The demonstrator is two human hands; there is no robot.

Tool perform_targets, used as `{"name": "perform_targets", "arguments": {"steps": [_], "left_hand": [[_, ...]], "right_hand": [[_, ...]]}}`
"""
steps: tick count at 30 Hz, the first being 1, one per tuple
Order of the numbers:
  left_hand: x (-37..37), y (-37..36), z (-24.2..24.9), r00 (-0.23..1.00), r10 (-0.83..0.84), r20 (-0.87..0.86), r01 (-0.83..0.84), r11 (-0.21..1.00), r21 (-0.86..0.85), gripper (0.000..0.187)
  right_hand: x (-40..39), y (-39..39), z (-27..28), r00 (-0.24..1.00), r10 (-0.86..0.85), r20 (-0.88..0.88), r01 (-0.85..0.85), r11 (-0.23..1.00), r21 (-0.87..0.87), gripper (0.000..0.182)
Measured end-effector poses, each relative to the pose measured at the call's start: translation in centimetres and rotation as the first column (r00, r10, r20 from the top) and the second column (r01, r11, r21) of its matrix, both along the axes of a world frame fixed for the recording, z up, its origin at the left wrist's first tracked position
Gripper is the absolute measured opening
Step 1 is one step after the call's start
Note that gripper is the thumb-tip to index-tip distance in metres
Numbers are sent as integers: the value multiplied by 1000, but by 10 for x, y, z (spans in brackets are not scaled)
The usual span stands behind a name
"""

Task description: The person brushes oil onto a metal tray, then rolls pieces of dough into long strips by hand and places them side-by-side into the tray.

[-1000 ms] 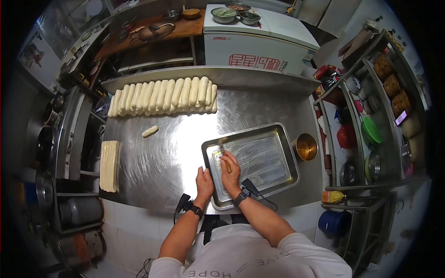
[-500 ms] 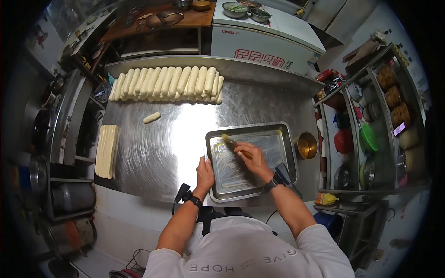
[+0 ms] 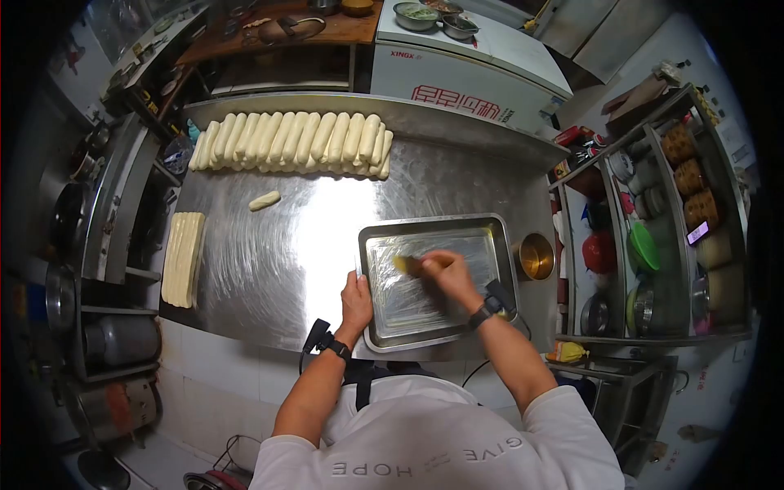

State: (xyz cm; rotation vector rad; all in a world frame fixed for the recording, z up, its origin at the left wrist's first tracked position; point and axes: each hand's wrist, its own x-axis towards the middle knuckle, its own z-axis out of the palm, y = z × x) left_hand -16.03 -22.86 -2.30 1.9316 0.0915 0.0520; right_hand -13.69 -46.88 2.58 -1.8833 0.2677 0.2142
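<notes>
Conceivably the mid-frame tray point(image 3: 398, 317) could skid if the left hand point(image 3: 356, 304) pinching it slackened while the right hand point(image 3: 452, 278), clasping the brush point(image 3: 407, 265), pressed.

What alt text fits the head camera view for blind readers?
A person's right hand holds a yellow-bristled brush over a rectangular metal tray; the left hand touches its left edge. Long pale doughy rolls lie piled behind on the steel table; a round bowl, golden inside, sits right of the tray.
</notes>
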Motion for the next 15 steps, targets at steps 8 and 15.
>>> {"name": "perform_targets", "arguments": {"steps": [8,15], "left_hand": [[9,-2,1,1000,13,-13,-13,1000,-24,25],[8,2,-8,999,-23,41,23,1000,-1,28]], "right_hand": [[-10,-13,8,881,332,338,-25,745,-667,18],[-89,60,27,828,510,233,-454,854,-255,15]]}}
